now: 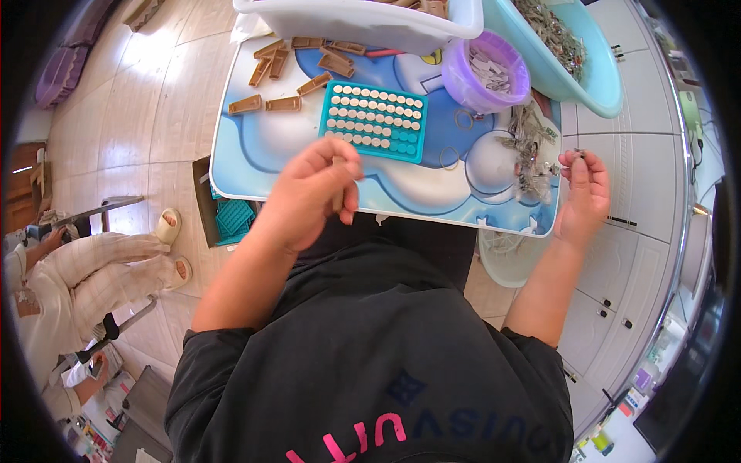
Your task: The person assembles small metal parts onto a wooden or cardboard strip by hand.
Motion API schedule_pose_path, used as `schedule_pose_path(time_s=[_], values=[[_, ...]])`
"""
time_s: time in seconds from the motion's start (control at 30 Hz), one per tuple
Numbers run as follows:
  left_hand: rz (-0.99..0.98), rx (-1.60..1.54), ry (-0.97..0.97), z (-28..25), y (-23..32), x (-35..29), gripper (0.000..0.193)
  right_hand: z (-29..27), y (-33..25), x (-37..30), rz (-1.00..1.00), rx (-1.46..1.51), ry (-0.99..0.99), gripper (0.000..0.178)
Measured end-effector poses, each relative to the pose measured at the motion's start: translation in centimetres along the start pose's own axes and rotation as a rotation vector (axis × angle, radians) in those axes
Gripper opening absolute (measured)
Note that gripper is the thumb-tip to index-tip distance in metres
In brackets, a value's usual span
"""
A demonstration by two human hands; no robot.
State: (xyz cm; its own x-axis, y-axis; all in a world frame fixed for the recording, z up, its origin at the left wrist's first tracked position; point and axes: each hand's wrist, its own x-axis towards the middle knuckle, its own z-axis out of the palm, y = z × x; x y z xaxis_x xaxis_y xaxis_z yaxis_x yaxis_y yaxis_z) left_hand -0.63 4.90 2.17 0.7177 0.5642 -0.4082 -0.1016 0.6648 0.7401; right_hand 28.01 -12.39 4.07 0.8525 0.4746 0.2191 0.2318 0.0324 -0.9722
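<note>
On the blue-and-white table (262, 147): teal tray (422, 135), flat and squarely in front of the body, with rows of pale round pieces (373, 104) seated in it. Bare sockets only toward the near right corner. Likely laid flat and central for reach by either hand, with sockets to keep round pieces from rolling.

For left hand (320, 181): raised by the near left corner of the tray, with thumb and fingers drawn close together. Perhaps a small piece in the pinch; cannot tell at this angle.

For right hand (584, 197): at the table's right edge, beside a heap of thin, wiry parts (529, 154), with fingertips closed narrowly on a small dark part (579, 153). Probably held at the tips for want of anything larger to grasp.

Toward far left: loose brown pieces (283, 103), apart from the tray. Along far side: white tub (347, 31), purple bowl (457, 77), teal basin (606, 92). Apparently kept separate by kind, with the wiry heap nearest the right hand.
</note>
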Motion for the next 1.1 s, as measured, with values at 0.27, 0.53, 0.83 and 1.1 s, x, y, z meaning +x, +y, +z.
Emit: schedule_pose_path(time_s=[0.27, 0.53, 0.83, 1.1], values=[[-0.245, 0.154, -0.198, 3.3, -3.1, 0.9, 0.021, 3.6, 1.5, -3.7, 0.123, 0.326, -0.257, 0.023], [-0.013, 0.449, -0.156, 5.0, -6.2, 2.5, 0.034, 3.9, 1.8, -4.6, -0.019, -0.159, -0.322, 0.025], [0.152, 0.713, -0.083, 4.6, -6.1, 1.9, 0.023, 5.3, 4.2, -6.2, -0.269, -0.798, -0.447, 0.019], [0.708, 1.043, 0.039, 6.2, -5.3, 2.4, 0.024, 4.7, 2.5, -7.3, -0.25, -0.558, -0.276, 0.013]])
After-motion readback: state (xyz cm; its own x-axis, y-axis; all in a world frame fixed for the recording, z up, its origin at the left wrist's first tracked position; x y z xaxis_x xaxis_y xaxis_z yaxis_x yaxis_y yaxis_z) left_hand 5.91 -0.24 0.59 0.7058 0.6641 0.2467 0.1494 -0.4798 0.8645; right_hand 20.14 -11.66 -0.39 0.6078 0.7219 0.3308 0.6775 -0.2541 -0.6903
